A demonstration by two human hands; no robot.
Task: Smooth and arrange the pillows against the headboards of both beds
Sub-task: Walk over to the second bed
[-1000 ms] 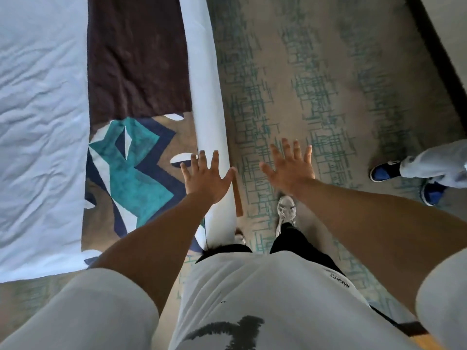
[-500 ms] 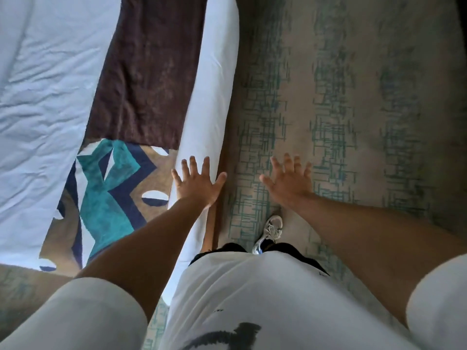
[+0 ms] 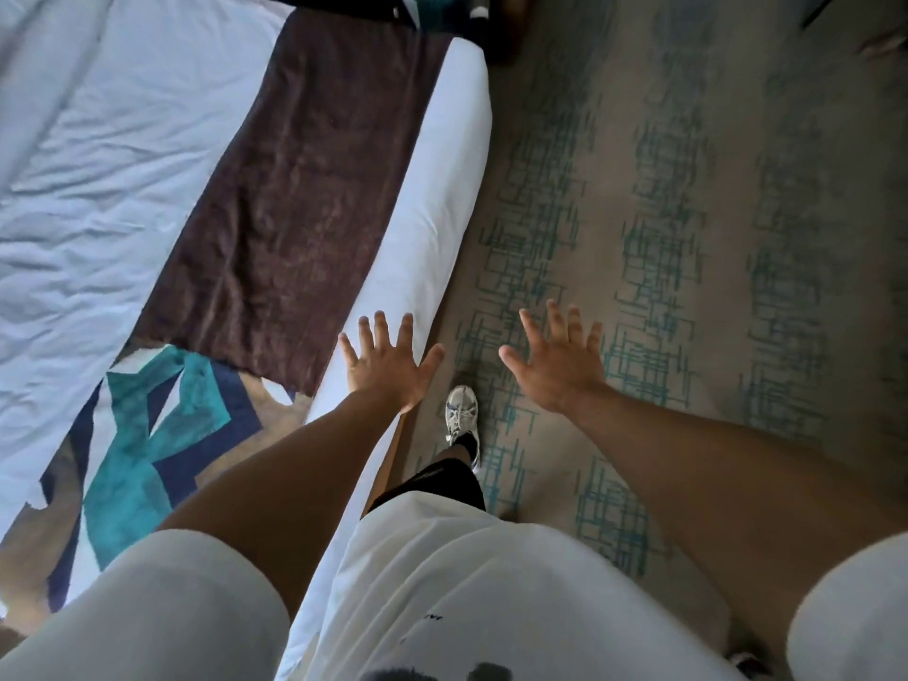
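Note:
A bed with a wrinkled white duvet (image 3: 108,154) fills the left of the view. Across its foot lies a bed runner, dark brown (image 3: 290,189) in one part and patterned teal, navy and tan (image 3: 147,435) in the other. The white mattress edge (image 3: 432,213) runs along the bed's foot. My left hand (image 3: 388,366) hovers open with fingers spread over that edge. My right hand (image 3: 560,361) is open too, spread above the carpet. Neither hand holds anything. No pillows or headboard are in view.
Beige carpet with teal crosshatch marks (image 3: 688,238) covers the right side. My white sneaker (image 3: 462,415) steps on it beside the bed. A dark object (image 3: 442,12) lies past the bed's far corner at the top.
The view has swung so the bed now runs diagonally and more of its foot shows. Another person's legs at the right have left view. Both hands stay open and spread.

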